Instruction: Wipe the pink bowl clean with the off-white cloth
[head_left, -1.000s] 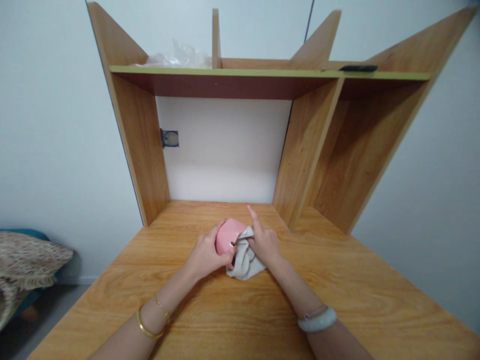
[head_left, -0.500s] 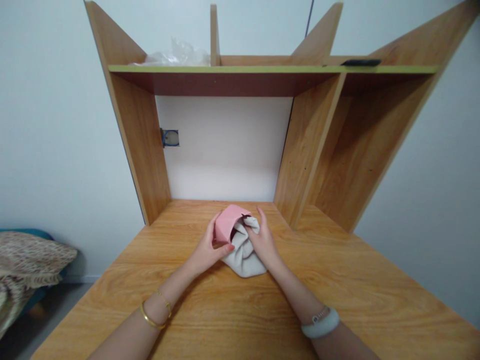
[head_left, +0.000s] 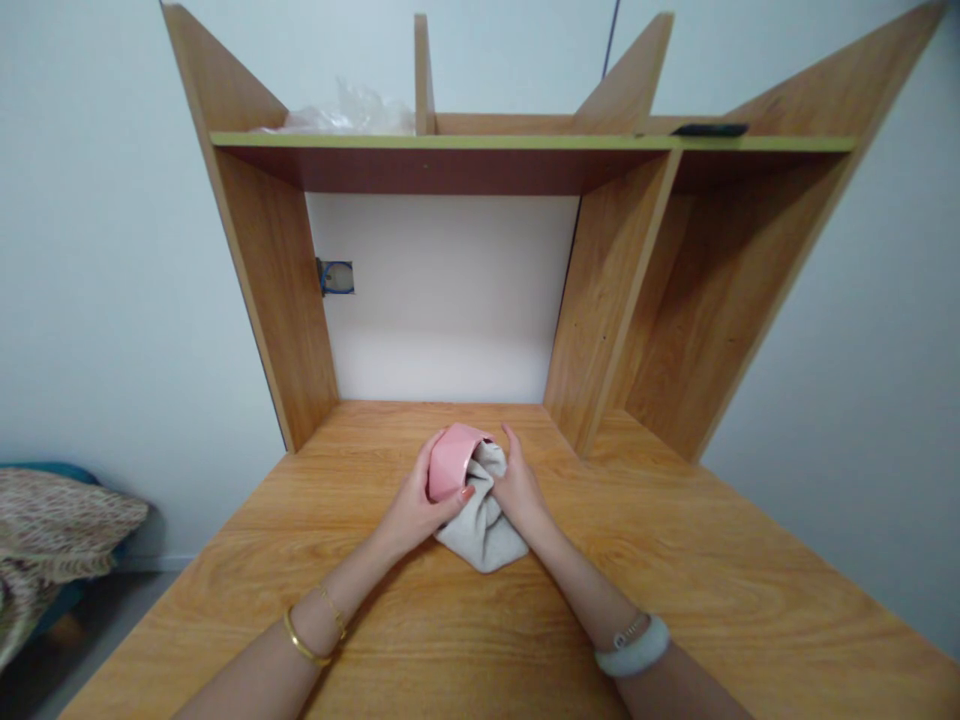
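A pink angular container [head_left: 452, 462], perhaps a pen holder, lies tilted in front of me with its mouth toward the right. My left hand [head_left: 420, 505] is wrapped round its left side, thumb at the near rim. Part of a light grey cloth [head_left: 484, 530] is inside the mouth, and the rest drapes down over the wooden desk. My right hand [head_left: 521, 490] grips the cloth at the opening, its fingertips hidden in the folds and one finger raised. The container's inside is mostly hidden.
The desk [head_left: 450, 650] runs back to a wooden shelf unit with an upright divider [head_left: 611, 300]. Clear plastic [head_left: 349, 110] and a flat black object [head_left: 710, 130] lie on the upper shelf. A patterned blanket [head_left: 64, 520] is at the lower left.
The container has come slightly nearer and turned. My right hand has shifted a little left and down with the cloth at the mouth. My left hand keeps its hold.
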